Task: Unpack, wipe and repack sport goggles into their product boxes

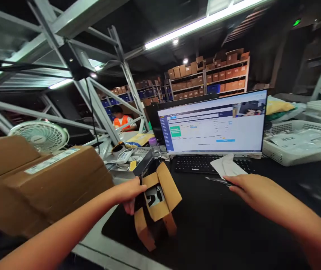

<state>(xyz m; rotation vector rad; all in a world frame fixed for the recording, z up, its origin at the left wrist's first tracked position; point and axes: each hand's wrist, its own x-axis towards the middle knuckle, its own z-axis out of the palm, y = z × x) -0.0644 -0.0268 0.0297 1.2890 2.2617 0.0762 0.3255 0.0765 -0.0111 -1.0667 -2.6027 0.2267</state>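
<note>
Two bare hands out over a flat black desk mat (pixel 211 228), both busy. Gripping a small open brown cardboard box (pixel 170 188) by its side with the left hand (pixel 131 192), thumb on the upper edge, fingers tucked partly out of sight. Probably held there to leave the opening clear, and tilted for an easier look at the grey-and-black printed package (pixel 159 198) inside, just right of the left thumb.

Pinching a thin, dark, pointed tool (pixel 215 180) with the right hand (pixel 246 189), well apart from the left; too small to tell what kind. Pointing it toward the box side, maybe just to have it handy. Also crumpled white paper (pixel 228 165) right at the right fingertips, over a long black plastic keyboard (pixel 195 164). Can't tell if pinched too or only lying behind.

Counting up: one small box, at least three flaps, one package visible, one tool, one paper, one keyboard. Beyond the right hand, one wide lit monitor (pixel 202 135); to its right, at least one white perforated plastic basket (pixel 285 159). Left of the left hand, at least one big brown cardboard carton (pixel 64 187), plus one round pale fan (pixel 39 138) farther off. Way past the left hand, one person in an orange vest (pixel 122 122).
</note>
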